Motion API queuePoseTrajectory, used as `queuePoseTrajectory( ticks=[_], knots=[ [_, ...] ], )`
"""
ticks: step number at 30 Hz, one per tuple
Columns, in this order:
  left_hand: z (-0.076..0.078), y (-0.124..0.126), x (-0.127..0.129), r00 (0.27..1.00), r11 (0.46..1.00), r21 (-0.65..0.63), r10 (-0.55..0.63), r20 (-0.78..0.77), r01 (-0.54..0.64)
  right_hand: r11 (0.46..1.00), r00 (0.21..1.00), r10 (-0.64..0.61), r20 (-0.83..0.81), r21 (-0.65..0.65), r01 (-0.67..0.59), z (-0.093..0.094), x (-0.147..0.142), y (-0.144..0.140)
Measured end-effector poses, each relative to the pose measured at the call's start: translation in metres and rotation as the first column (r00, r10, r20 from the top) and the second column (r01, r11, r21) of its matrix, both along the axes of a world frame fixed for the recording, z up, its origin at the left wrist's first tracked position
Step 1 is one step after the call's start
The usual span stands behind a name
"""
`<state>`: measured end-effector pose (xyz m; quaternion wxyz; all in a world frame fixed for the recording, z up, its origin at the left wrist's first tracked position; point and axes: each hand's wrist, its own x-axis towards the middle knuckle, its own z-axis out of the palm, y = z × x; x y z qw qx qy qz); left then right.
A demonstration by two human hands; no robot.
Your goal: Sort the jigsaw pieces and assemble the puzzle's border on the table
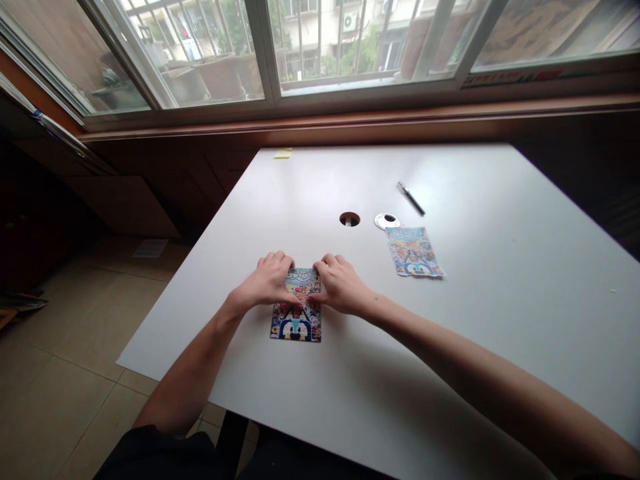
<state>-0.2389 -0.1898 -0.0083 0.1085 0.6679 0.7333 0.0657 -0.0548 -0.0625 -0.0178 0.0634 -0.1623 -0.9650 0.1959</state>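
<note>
Cartoon card point(296, 313) lies flat on the white bench point(500, 280), near its left front edge, with both hands pressing on its upper half. Left hand point(266, 281) rests its curled fingers on the card's upper left part; right hand point(341, 285) does the same on the upper right. Neither grip closes around the card; the fingers only press down on it. A second card point(414, 252) lies well to the right of the cartoon card, with a pen point(411, 198) beyond it.

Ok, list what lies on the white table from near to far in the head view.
Colourful card under both hands, second colourful card, round hole, pen, yellow note at the far edge.
</note>
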Motion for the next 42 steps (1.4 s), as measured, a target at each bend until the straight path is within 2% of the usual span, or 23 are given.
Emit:
queuePoseTrajectory(
  ticks=[4,7,10,14,19,22,26,29,32,34,36,39,42],
  knots=[
    [0.001,0.000,0.003,0.988,0.998,0.054,-0.044,0.146,0.036,0.990,1.000,0.002,-0.015,-0.140,-0.004,0.000,-0.005,0.005],
    [0.003,0.000,0.006,0.947,0.995,0.081,-0.083,0.311,0.061,0.980,0.999,0.017,-0.037,-0.195,-0.024,0.000,-0.004,0.006],
    [0.003,0.000,0.009,0.924,0.993,0.089,-0.110,0.366,0.083,0.973,0.999,0.014,-0.046,-0.228,-0.024,-0.001,-0.003,0.007],
    [0.003,0.001,0.013,0.922,0.994,0.067,-0.110,0.371,0.092,0.971,0.999,0.017,-0.042,-0.236,-0.026,-0.001,-0.002,0.008],
    [0.002,0.003,0.017,0.918,0.986,0.107,-0.160,0.362,0.130,0.967,0.996,-0.001,-0.094,-0.255,-0.023,0.002,-0.002,0.009],
    [0.001,0.003,0.012,0.924,0.988,0.132,-0.119,0.363,0.075,0.961,0.989,-0.046,-0.138,-0.276,0.006,0.000,-0.002,0.011],
    [0.008,-0.004,-0.001,0.962,0.989,0.151,-0.040,0.271,-0.002,0.957,0.977,-0.095,-0.193,-0.286,0.036,-0.004,-0.002,0.013],
    [0.017,-0.013,-0.004,0.980,0.996,0.040,-0.082,0.184,0.076,0.963,0.971,-0.043,-0.234,-0.269,-0.022,-0.004,0.000,0.009],
    [0.023,-0.021,0.008,0.990,0.992,-0.029,-0.123,0.068,0.125,0.959,0.958,0.112,-0.263,-0.225,-0.174,0.000,0.005,0.001],
    [0.023,-0.023,0.018,0.990,0.990,-0.046,-0.133,0.050,0.136,0.948,0.949,0.216,-0.228,-0.184,-0.260,0.004,0.009,-0.005],
    [0.022,-0.023,0.022,0.986,0.985,-0.070,-0.150,0.073,0.155,0.955,0.958,0.244,-0.151,-0.137,-0.265,0.006,0.011,-0.011],
    [0.020,-0.021,0.017,0.986,0.987,-0.077,-0.134,0.098,0.142,0.981,0.982,0.185,-0.050,-0.057,-0.187,0.005,0.009,-0.018],
    [0.017,-0.019,0.007,0.986,0.990,-0.065,-0.117,0.123,0.125,0.992,0.992,0.124,0.020,-0.042,-0.123,0.002,0.001,-0.020]
  ],
)
